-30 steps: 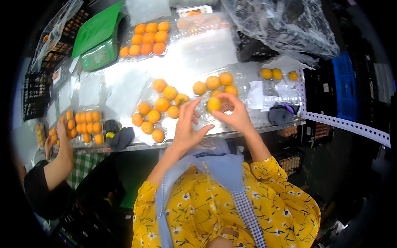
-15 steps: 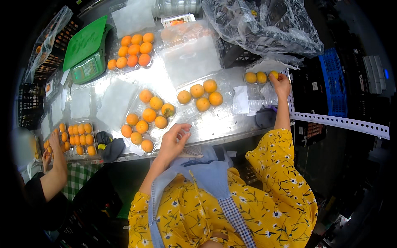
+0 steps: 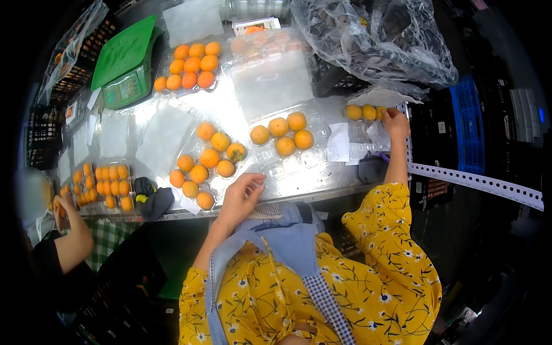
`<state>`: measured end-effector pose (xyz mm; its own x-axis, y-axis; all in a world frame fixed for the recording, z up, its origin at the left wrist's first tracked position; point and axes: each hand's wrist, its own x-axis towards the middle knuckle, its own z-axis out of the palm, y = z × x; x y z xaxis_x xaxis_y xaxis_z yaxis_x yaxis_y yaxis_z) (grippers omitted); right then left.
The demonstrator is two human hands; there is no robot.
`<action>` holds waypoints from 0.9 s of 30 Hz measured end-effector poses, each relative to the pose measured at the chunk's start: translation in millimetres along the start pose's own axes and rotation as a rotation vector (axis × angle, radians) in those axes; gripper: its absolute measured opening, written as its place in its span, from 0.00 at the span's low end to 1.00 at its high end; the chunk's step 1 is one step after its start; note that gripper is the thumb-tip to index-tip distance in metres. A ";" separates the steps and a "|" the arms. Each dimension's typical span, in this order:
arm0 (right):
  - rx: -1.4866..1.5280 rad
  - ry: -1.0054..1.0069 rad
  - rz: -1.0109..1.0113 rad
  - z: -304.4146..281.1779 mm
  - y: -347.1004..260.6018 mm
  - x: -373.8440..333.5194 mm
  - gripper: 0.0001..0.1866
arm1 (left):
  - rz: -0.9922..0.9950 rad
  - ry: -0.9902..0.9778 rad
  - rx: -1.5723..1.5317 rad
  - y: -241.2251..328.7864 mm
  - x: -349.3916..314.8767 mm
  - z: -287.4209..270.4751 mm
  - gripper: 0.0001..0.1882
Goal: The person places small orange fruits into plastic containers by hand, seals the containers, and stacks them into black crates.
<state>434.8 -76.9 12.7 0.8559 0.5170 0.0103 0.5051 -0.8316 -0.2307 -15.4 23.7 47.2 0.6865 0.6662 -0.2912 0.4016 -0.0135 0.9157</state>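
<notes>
At the right end of the table, my right hand (image 3: pixel 395 122) has its fingers closed on the outermost persimmon (image 3: pixel 380 112) of a short row. That row lies in a clear plastic tray (image 3: pixel 359 132). My left hand (image 3: pixel 244 194) hovers by the front edge of the table, fingers loosely bent and apart, nothing in it. Above it is a tray holding several orange persimmons (image 3: pixel 210 158); one of them shows a green calyx. To the right of that, another clear tray (image 3: pixel 264 155) is partly filled with persimmons (image 3: pixel 286 146).
A green scale (image 3: pixel 123 63) stands at the back left, beside a filled tray of persimmons (image 3: pixel 190 66). Crumpled clear plastic (image 3: pixel 374 40) covers a dark crate at the back right. A white perforated strip (image 3: pixel 477 183) juts out rightward. At the left, a co-worker's hands (image 3: pixel 64 210) are near other trays.
My right hand has shifted slightly downward and right, with its persimmon now lower, level with the row. My left hand has stayed put. The co-worker's hands have drawn back from the trays.
</notes>
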 end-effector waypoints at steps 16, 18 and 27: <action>0.587 0.118 -0.456 12.8 -95.2 -128.0 0.08 | -0.087 0.774 -0.140 -72.2 -40.2 -55.8 0.12; 0.635 -0.057 -0.541 21.4 -129.2 -154.2 0.07 | -0.106 0.998 -0.028 -90.6 -50.2 -68.4 0.15; 0.519 -0.252 -0.979 59.3 -267.1 -195.1 0.11 | -0.345 0.956 -0.427 -131.7 -37.5 -111.8 0.22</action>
<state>126.3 56.5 14.6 0.0420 0.9734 0.2254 0.7874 0.1066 -0.6071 -161.8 83.9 -31.5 -0.2485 0.8893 -0.3840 0.1127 0.4203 0.9004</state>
